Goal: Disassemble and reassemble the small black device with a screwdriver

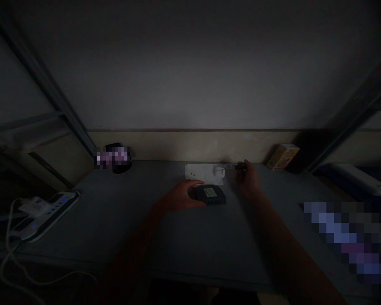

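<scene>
The left hand [179, 195] reached in from the near left, its forearm slanting forward and to the right across the tabletop [197, 241]. It was curved into a C around the left side of a flat dark box [220, 197], with the fingers bent over toward the far edge and the thumb stretched along the near edge, so that it grasped the box between them. The box lay flat on the tabletop, between the two hands, with a pale label [210, 192] facing up and slots along its near side.

The right hand [248, 178] was farther forward, its forearm running in from the near right and angling forward and to the left. It was closed around the black-and-yellow handle of a screwdriver [240, 166], with the knuckles raised toward the wall. The screwdriver was held nearly level, its thin shaft pointing left, beyond the far right corner of the box and apart from it.

Behind the box lay a white sheet [199, 169] with small dark specks on its left part. The dim light hid the finer details of the fingers.
</scene>
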The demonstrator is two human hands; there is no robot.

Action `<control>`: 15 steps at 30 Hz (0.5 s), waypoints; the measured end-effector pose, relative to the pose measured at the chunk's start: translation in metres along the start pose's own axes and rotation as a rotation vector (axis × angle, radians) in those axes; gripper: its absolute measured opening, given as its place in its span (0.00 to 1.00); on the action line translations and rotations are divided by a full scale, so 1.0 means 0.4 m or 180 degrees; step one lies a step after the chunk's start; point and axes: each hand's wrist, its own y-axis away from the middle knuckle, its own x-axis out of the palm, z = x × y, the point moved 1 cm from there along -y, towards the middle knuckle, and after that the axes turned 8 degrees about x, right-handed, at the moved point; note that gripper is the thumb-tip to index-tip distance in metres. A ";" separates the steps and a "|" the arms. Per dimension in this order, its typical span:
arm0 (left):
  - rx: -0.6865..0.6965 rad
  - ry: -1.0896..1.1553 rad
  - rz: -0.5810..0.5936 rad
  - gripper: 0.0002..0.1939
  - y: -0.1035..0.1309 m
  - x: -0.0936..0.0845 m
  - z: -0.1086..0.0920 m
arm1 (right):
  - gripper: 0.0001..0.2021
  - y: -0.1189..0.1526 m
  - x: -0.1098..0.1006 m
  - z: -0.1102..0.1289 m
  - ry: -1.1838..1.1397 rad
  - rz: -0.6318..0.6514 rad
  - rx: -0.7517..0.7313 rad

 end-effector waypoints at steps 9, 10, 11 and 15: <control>-0.0030 0.0235 0.0187 0.18 -0.002 -0.008 0.001 | 0.17 -0.004 0.001 -0.007 0.0096 -0.0014 -0.0007; -0.0041 0.0180 0.0157 0.18 -0.003 -0.008 0.001 | 0.17 -0.004 0.001 -0.008 0.0096 -0.0027 -0.0016; -0.0047 0.0114 0.0132 0.18 -0.004 -0.008 0.000 | 0.17 -0.004 0.000 -0.009 0.0093 -0.0040 -0.0025; -0.0040 -0.0061 0.0142 0.20 -0.006 -0.010 -0.006 | 0.16 -0.006 -0.001 -0.010 0.0078 -0.0086 -0.0019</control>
